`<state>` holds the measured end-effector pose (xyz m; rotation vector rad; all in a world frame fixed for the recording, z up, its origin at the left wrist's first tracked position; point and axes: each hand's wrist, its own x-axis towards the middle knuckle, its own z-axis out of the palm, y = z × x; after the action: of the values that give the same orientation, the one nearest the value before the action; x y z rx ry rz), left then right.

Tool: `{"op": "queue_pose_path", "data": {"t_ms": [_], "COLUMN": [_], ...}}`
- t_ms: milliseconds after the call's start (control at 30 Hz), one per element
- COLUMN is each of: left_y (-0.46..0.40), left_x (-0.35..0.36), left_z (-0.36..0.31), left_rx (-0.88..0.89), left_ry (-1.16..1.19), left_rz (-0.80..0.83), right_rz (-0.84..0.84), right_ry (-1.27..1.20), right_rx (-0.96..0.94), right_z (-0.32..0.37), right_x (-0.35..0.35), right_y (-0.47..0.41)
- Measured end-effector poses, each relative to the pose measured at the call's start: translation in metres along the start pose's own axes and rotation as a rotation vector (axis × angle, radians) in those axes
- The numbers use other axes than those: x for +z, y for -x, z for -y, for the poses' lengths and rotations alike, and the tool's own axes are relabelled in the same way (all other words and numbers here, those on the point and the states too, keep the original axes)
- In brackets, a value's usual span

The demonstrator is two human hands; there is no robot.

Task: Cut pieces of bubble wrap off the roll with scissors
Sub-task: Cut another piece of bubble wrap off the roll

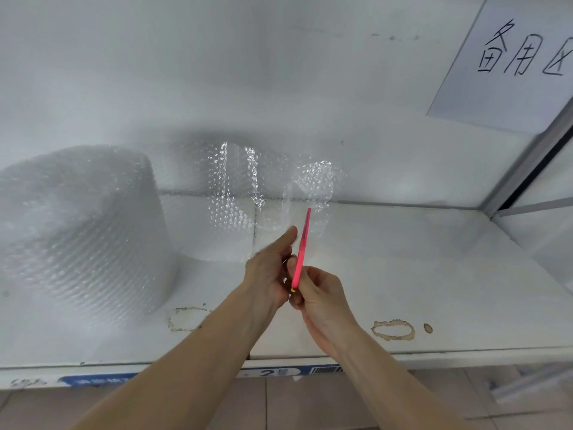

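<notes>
A large roll of bubble wrap (77, 228) stands upright on the left of the white shelf (418, 274). A loose clear sheet (248, 187) runs from the roll to the right and stands up in front of the back wall. My left hand (271, 271) pinches the near edge of this sheet, thumb pointing up. My right hand (322, 293) is closed around the handle of pink scissors (302, 249). The scissors are seen edge-on, with the blades pointing up and away into the sheet just right of my left thumb. I cannot tell how far the blades are apart.
Brown ring stains (393, 329) mark the shelf near its front edge, which carries a blue label strip (273, 372). A handwritten paper sign (511, 63) hangs on the wall at top right. A metal post (527, 156) bounds the shelf on the right. Tiled floor lies below.
</notes>
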<state>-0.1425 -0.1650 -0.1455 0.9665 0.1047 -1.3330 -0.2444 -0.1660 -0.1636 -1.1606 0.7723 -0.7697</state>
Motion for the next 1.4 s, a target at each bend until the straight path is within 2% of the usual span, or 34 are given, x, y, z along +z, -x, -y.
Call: {"op": "queue_pose_path", "data": {"t_ms": [333,567,1400], "left_y": [0.014,0.016,0.016], "left_x": [0.005,0.008,0.006], "left_z": [0.000,0.001,0.005], "left_rx": [-0.025,-0.040,0.059], "left_ry": [-0.104,-0.074,-0.103], "left_rz": [-0.032,-0.039,-0.024], "right_rz": [-0.020,-0.042,-0.090], "right_ry": [0.004,0.024,0.083], "right_rx": [-0.042,-0.068,-0.119], "right_z": [0.004,0.000,0.005], "right_x": [0.002,0.004,0.001], "right_y": [-0.006,-0.008,-0.017]}}
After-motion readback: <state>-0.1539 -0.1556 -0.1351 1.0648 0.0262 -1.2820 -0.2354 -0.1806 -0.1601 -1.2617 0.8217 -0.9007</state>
